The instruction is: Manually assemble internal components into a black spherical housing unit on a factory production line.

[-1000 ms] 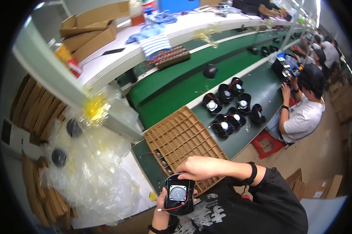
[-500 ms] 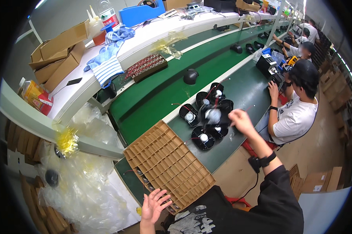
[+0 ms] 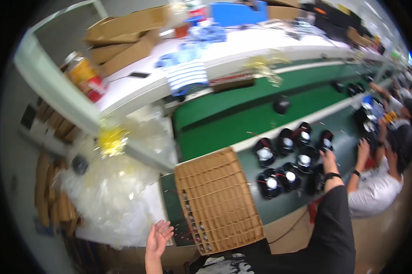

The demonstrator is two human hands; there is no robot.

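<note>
My right hand (image 3: 330, 162) stretches out over the green bench and grips the near end of a black plastic shell (image 3: 325, 138) that has a pale round part in it. Several more black shells (image 3: 266, 154) with round silvery-white parts and thin wires stand grouped to its left. My left hand (image 3: 158, 237) hangs palm up with its fingers apart, holding nothing, beside the near left side of a cardboard divider tray (image 3: 224, 196). Small dark parts (image 3: 193, 219) with red wires fill some cells along the tray's left side. Motion blurs the picture somewhat.
A green conveyor belt (image 3: 242, 112) runs behind the bench, with a black shell (image 3: 281, 105) on it. Clear plastic bags (image 3: 114, 201) pile up at the left. Striped cloth gloves (image 3: 185, 73) hang over the white shelf. At the right sits a co-worker (image 3: 379, 182).
My view has swung left, so the scene sits further right. My right hand has moved from the middle of the shells to their right side. My left hand stays open near the tray.
</note>
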